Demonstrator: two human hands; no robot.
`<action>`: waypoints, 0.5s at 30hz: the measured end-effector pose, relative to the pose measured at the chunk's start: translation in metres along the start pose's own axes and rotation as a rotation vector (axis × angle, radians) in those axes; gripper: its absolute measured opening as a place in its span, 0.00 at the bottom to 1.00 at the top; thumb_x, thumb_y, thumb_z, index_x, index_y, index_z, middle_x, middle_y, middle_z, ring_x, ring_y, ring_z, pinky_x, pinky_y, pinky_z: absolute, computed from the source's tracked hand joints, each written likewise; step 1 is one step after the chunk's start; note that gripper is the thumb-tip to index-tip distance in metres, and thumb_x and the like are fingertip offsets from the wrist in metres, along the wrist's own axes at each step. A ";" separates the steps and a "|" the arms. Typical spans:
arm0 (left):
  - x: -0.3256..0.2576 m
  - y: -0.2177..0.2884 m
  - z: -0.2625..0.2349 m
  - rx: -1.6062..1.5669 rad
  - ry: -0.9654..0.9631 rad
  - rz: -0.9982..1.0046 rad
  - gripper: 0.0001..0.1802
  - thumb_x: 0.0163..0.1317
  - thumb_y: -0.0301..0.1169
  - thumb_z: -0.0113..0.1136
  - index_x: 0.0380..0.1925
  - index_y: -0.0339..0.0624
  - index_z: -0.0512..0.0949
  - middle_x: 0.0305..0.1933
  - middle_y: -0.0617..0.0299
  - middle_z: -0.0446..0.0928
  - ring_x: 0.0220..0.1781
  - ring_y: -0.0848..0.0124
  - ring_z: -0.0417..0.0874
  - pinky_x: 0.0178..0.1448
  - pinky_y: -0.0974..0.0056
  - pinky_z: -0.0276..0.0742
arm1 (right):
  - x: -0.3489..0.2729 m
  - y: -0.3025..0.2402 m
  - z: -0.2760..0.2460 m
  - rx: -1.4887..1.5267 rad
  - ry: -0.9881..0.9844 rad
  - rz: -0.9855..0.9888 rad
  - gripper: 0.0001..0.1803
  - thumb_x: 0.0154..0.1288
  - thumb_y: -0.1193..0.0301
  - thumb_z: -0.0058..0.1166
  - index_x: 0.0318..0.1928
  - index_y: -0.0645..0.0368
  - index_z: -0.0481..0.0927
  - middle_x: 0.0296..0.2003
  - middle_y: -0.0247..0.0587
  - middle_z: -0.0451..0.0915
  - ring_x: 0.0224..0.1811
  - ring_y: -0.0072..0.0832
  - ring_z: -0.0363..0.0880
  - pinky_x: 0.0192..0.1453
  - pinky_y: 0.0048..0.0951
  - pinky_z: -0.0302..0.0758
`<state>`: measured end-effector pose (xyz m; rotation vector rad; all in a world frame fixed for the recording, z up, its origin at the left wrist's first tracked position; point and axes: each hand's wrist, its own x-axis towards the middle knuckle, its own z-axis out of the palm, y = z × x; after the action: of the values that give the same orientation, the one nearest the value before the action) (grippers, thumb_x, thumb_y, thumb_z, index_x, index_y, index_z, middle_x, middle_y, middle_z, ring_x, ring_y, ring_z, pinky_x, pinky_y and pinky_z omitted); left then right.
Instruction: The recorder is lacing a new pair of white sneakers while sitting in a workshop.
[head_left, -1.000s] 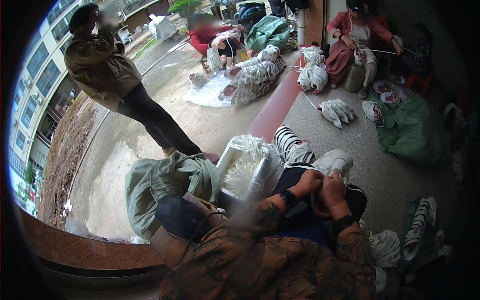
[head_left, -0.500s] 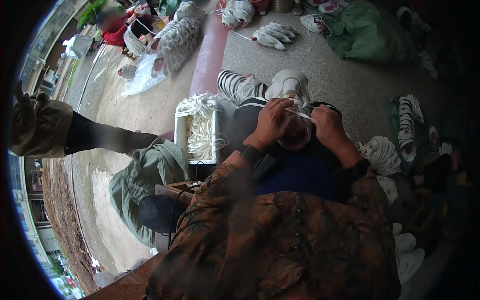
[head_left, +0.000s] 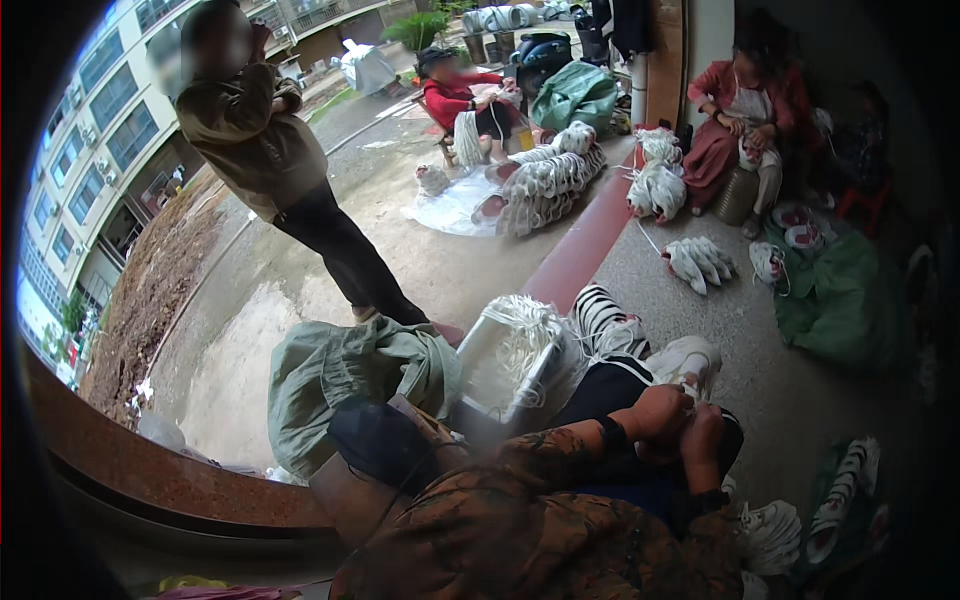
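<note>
While both my hands, left and right, pinch shut on the dark shoe at lower right of frame, it's mostly hidden, so fingers could slip w/ the lace & drop it onto the floor.

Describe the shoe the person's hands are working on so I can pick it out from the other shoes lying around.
Start at the white tub of laces by the dark red curb. Just right of it, above the person's two hands, sits a white sneaker. It sits alone on the lap; other shoes lie bundled on the floor.
</note>
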<state>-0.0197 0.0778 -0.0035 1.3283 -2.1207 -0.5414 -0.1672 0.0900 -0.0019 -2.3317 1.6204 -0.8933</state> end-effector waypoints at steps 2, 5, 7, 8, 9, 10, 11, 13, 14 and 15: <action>0.001 0.008 -0.003 0.053 -0.056 -0.045 0.08 0.53 0.35 0.56 0.30 0.45 0.80 0.33 0.56 0.78 0.36 0.57 0.81 0.39 0.56 0.77 | 0.001 0.013 0.004 -0.044 -0.046 -0.087 0.04 0.54 0.77 0.50 0.25 0.66 0.72 0.27 0.59 0.74 0.34 0.53 0.75 0.35 0.46 0.70; 0.003 0.015 0.006 0.114 -0.034 -0.035 0.09 0.50 0.31 0.56 0.28 0.38 0.80 0.31 0.47 0.78 0.34 0.51 0.82 0.38 0.54 0.78 | 0.007 0.022 0.014 0.239 -0.047 0.165 0.07 0.56 0.76 0.48 0.24 0.68 0.72 0.24 0.59 0.75 0.31 0.53 0.76 0.31 0.43 0.68; 0.009 0.015 0.018 0.090 0.004 -0.059 0.09 0.51 0.29 0.55 0.28 0.35 0.80 0.32 0.46 0.79 0.34 0.51 0.82 0.38 0.53 0.78 | 0.007 0.020 0.014 0.201 -0.012 0.147 0.09 0.58 0.75 0.48 0.25 0.69 0.73 0.24 0.59 0.76 0.29 0.54 0.76 0.30 0.41 0.68; 0.014 0.013 0.023 -0.073 0.086 -0.223 0.09 0.51 0.30 0.55 0.27 0.35 0.80 0.32 0.45 0.79 0.34 0.51 0.82 0.38 0.52 0.78 | 0.006 0.017 0.012 0.246 0.010 0.162 0.09 0.58 0.74 0.48 0.25 0.68 0.74 0.25 0.59 0.77 0.29 0.52 0.77 0.31 0.41 0.69; 0.017 0.012 0.028 -0.297 0.216 -0.423 0.09 0.50 0.30 0.56 0.26 0.35 0.80 0.32 0.45 0.80 0.35 0.51 0.82 0.37 0.52 0.78 | 0.006 0.012 0.009 0.291 0.029 0.178 0.09 0.59 0.73 0.49 0.26 0.67 0.75 0.26 0.58 0.77 0.29 0.51 0.78 0.31 0.40 0.70; 0.024 0.008 0.029 -0.174 0.187 -0.385 0.08 0.51 0.30 0.56 0.24 0.37 0.80 0.33 0.46 0.80 0.35 0.51 0.83 0.36 0.53 0.78 | 0.004 0.008 0.003 0.289 0.025 0.170 0.09 0.59 0.73 0.49 0.26 0.67 0.75 0.26 0.58 0.77 0.29 0.51 0.78 0.31 0.40 0.70; 0.026 0.002 0.027 -0.149 0.196 -0.346 0.08 0.51 0.30 0.56 0.24 0.37 0.80 0.33 0.46 0.80 0.35 0.51 0.83 0.36 0.53 0.78 | 0.002 0.003 -0.005 0.172 0.004 0.210 0.09 0.59 0.72 0.49 0.27 0.66 0.76 0.26 0.57 0.78 0.30 0.49 0.79 0.32 0.39 0.71; 0.033 -0.014 0.015 0.020 -0.214 -0.174 0.06 0.51 0.29 0.57 0.24 0.39 0.81 0.31 0.50 0.80 0.33 0.54 0.83 0.35 0.57 0.77 | 0.004 -0.005 -0.018 0.056 -0.020 0.248 0.09 0.59 0.71 0.50 0.27 0.64 0.77 0.27 0.56 0.78 0.30 0.48 0.80 0.32 0.38 0.71; 0.036 -0.023 0.006 0.327 -0.418 0.163 0.05 0.51 0.28 0.58 0.24 0.41 0.81 0.29 0.53 0.81 0.32 0.58 0.83 0.35 0.60 0.77 | 0.005 -0.008 -0.026 0.063 -0.057 0.257 0.09 0.59 0.70 0.50 0.28 0.63 0.77 0.26 0.55 0.79 0.30 0.46 0.80 0.32 0.38 0.72; 0.028 -0.032 -0.002 0.335 -0.413 0.165 0.05 0.51 0.28 0.58 0.24 0.41 0.81 0.29 0.53 0.81 0.32 0.58 0.83 0.35 0.60 0.77 | 0.009 -0.011 -0.030 0.078 -0.097 0.272 0.09 0.59 0.69 0.51 0.28 0.63 0.78 0.26 0.53 0.79 0.29 0.45 0.80 0.32 0.38 0.72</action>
<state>-0.0062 0.0383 -0.0139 1.2785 -2.7300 -0.4306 -0.1733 0.0924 0.0304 -2.0073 1.7717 -0.7577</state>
